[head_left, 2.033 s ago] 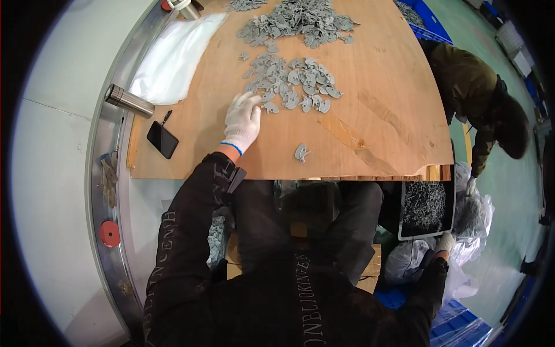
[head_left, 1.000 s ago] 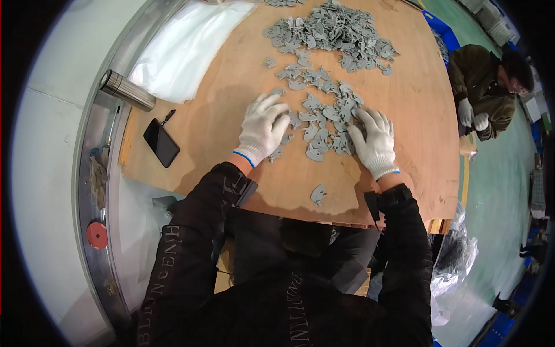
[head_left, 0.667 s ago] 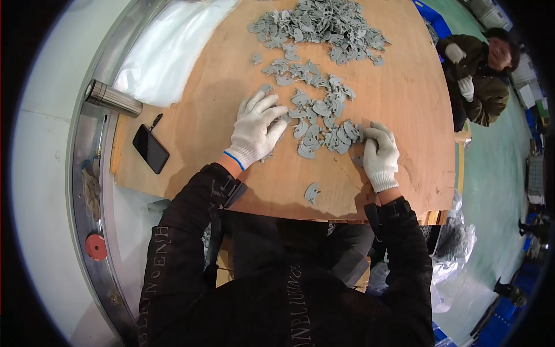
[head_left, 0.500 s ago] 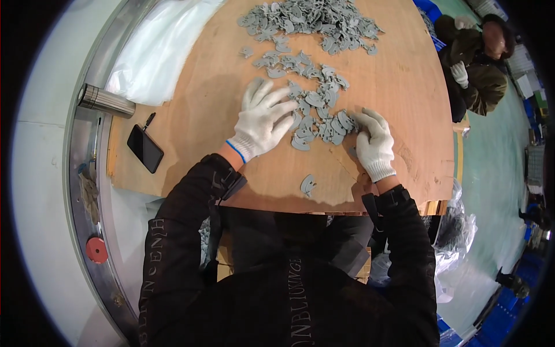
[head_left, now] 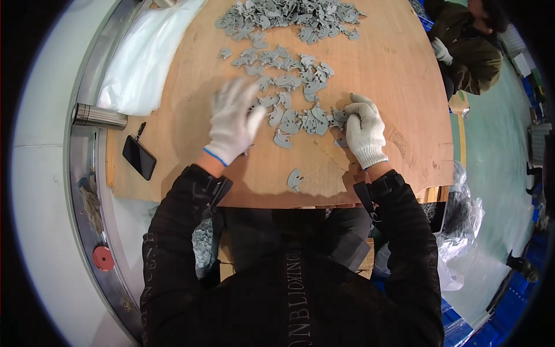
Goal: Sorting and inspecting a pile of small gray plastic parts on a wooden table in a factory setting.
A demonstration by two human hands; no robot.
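Small curved grey plastic pieces (head_left: 315, 120) lie in a loose spread on the wooden table, between my two white-gloved hands. My left hand (head_left: 232, 118) hovers at the left side of the spread, smeared by motion, with its fingers apart and nothing seen in it. At the spread's right edge, my right hand (head_left: 365, 128) has its fingers curled beside the nearest pieces; whatever may be inside them is hidden. One lone grey piece (head_left: 295, 180) lies closer to me, near the table's front edge.
A large heap of grey pieces (head_left: 289, 17) covers the far part of the table (head_left: 399, 75). On the left are white plastic sheeting (head_left: 147, 63), a ribbed metal cylinder (head_left: 99, 115) and a black phone (head_left: 139, 157). Another person (head_left: 471, 55) sits at the far right.
My left hand has drawn back to the left, away from the pieces, its fingers spreading. My right hand's fingers have curled in more. The whole view has shifted slightly.
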